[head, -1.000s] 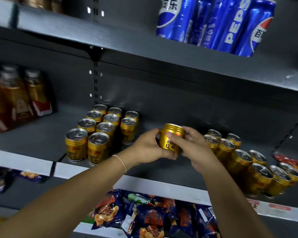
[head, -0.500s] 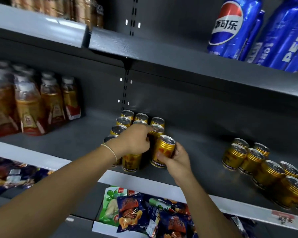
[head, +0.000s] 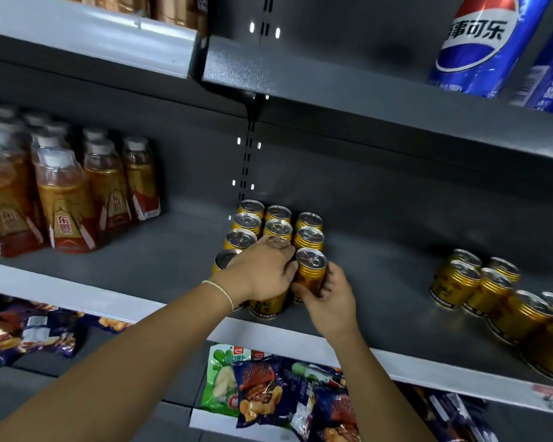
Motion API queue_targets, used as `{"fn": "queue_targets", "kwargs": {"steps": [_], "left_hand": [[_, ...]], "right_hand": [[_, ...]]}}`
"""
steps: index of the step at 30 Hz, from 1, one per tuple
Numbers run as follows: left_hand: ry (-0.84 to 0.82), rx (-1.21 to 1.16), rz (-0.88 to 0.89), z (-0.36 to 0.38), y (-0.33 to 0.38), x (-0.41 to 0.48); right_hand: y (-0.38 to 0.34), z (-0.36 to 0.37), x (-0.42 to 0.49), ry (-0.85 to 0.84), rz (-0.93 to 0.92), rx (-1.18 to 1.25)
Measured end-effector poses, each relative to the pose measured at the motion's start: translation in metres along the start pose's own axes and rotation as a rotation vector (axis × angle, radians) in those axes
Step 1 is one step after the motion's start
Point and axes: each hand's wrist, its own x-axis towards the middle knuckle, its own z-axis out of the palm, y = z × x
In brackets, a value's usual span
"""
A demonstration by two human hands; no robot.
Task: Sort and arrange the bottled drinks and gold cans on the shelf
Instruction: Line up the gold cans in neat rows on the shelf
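Middle shelf (head: 160, 250), grey metal, white front rail.

Item 1: bottled drinks (head: 64, 199), amber liquid, white caps, red-and-gold labels; packed upright at the left of the frame.

Item 2: block of gold cans (head: 259, 224), upright, silver pull-tab tops, three columns; centre of the frame, against the back panel.

Item 3: gold can (head: 312, 269), upright at the front right corner of the block, touching its neighbours. The right hand (head: 329, 301) is curled round its lower right side, thumb at the front.

Item 4: front-row can (head: 265, 306), just left of item 3. The left hand (head: 262, 272) lies palm-down over its top, fingers draped forward; whether it grips cannot be told. A thin bracelet (head: 221, 290) circles that wrist.

Item 5: second group of gold cans (head: 479, 288), right of the frame, well apart from the block, in a loose slanting run.

Upper right: blue cola cans (head: 479, 43) on the shelf above.

Bottom centre: snack packets (head: 259, 390) on the shelf below.
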Motion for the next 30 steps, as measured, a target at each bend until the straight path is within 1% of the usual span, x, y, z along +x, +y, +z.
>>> {"fn": "queue_targets", "kwargs": {"steps": [4,11,18,25,30], "left_hand": [[-0.011,0.026,0.01,0.002,-0.001,0.001],[-0.013,0.063,0.019,0.007,-0.004,0.004],[-0.036,0.092,0.024,0.006,-0.003,0.005],[-0.057,0.101,0.025,0.005,-0.003,0.004],[-0.053,0.107,0.024,0.006,-0.003,0.004]], "right_hand": [[-0.005,0.001,-0.004,0.077,-0.028,-0.117],[-0.013,0.004,-0.007,0.149,-0.069,-0.24],[-0.009,0.004,-0.005,0.094,-0.061,-0.207],[-0.005,0.005,-0.004,0.106,-0.085,-0.186],[-0.006,0.004,-0.005,0.12,-0.109,-0.223]]}}
